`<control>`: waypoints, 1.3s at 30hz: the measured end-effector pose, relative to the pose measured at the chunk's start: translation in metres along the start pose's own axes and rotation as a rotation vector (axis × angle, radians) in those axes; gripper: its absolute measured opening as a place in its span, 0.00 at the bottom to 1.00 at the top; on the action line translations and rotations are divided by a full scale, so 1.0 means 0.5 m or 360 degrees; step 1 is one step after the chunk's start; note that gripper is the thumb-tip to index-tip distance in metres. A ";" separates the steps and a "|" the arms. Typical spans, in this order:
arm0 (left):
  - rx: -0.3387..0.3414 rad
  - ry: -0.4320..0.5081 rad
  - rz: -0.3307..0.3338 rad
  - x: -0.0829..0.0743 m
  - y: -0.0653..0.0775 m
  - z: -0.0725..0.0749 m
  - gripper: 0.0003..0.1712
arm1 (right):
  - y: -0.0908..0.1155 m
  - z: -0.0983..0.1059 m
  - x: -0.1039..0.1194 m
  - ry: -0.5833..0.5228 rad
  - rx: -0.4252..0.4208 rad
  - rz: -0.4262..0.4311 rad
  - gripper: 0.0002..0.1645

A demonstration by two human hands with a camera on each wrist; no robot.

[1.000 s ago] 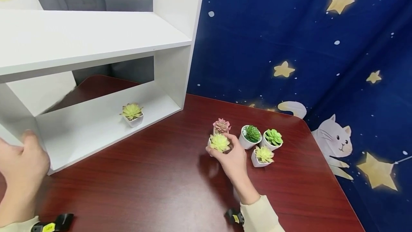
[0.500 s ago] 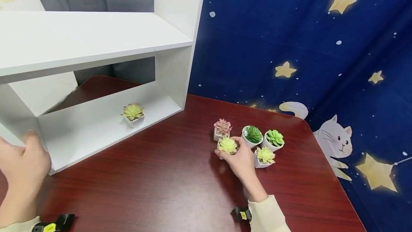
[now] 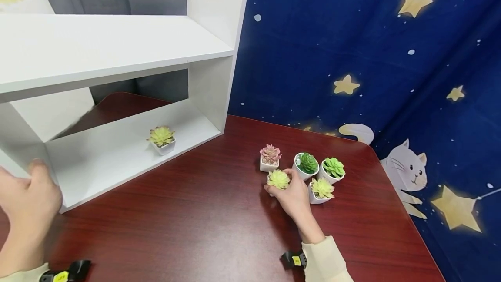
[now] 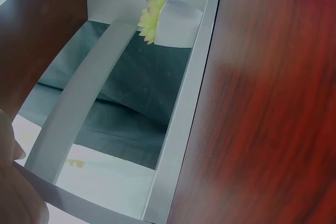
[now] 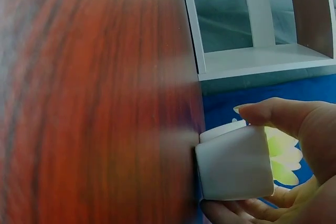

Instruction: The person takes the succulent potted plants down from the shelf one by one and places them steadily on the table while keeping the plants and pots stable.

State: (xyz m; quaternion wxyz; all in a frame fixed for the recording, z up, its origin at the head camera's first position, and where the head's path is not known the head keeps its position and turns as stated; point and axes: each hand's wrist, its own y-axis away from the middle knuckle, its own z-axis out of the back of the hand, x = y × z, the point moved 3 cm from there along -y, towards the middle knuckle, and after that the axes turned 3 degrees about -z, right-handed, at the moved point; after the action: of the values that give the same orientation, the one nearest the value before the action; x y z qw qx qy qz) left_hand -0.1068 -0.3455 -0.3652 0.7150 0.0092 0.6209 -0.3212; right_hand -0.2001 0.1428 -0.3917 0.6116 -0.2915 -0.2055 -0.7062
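Note:
My right hand (image 3: 295,197) pinches a small potted succulent (image 3: 278,179) with yellow-green leaves, thumb and fingers on opposite sides of its white pot. In the right wrist view this square pot (image 5: 234,163) has its base at the tabletop, apparently touching it. Just behind it stands a pink succulent (image 3: 270,156) in a square white pot. To the right are a dark green succulent (image 3: 307,163), a bright green one (image 3: 333,168) and another yellow-green one (image 3: 322,189). My left hand (image 3: 29,201) grips the left side panel of a white shelf (image 3: 117,64).
Another yellow-green succulent (image 3: 161,138) sits on the shelf's bottom board, right of its middle. The dark red wooden table (image 3: 188,221) ends at a rounded right corner. A blue curtain (image 3: 297,64) with stars and a cat hangs behind it.
My right hand has moved the yellow-green succulent slightly right and toward me, uncovering the pink succulent's pot. The left hand stays at the shelf panel.

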 end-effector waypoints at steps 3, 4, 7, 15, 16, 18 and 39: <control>-0.0006 0.0008 -0.0009 0.000 0.000 -0.001 0.36 | -0.001 0.000 -0.002 0.0011 -0.0012 -0.0004 0.38; -0.0013 0.0013 -0.0020 0.001 0.000 -0.001 0.36 | -0.001 0.000 -0.003 0.0013 -0.0016 -0.0004 0.39; -0.0013 0.0014 -0.0071 0.003 0.000 -0.002 0.36 | -0.002 0.001 -0.006 0.0017 -0.0022 -0.0004 0.39; -0.0005 0.0001 -0.0129 0.003 0.001 -0.002 0.36 | -0.003 0.003 -0.005 0.0052 -0.0032 0.0004 0.36; -0.0009 0.0005 -0.0130 0.002 0.001 -0.002 0.36 | -0.003 0.003 -0.005 0.0067 -0.0034 0.0004 0.36; -0.0012 0.0007 -0.0117 0.001 0.001 -0.002 0.37 | -0.002 0.005 -0.004 0.0093 -0.0036 0.0012 0.37; -0.0009 0.0022 -0.0037 0.006 -0.001 0.000 0.36 | 0.029 0.027 0.052 0.0320 -0.0047 0.0154 0.45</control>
State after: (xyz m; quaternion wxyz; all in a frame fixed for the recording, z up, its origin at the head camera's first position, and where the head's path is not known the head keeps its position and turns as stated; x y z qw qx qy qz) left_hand -0.1071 -0.3471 -0.3676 0.7069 0.0022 0.6268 -0.3276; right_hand -0.1858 0.1298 -0.3652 0.6581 -0.2376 -0.1183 -0.7046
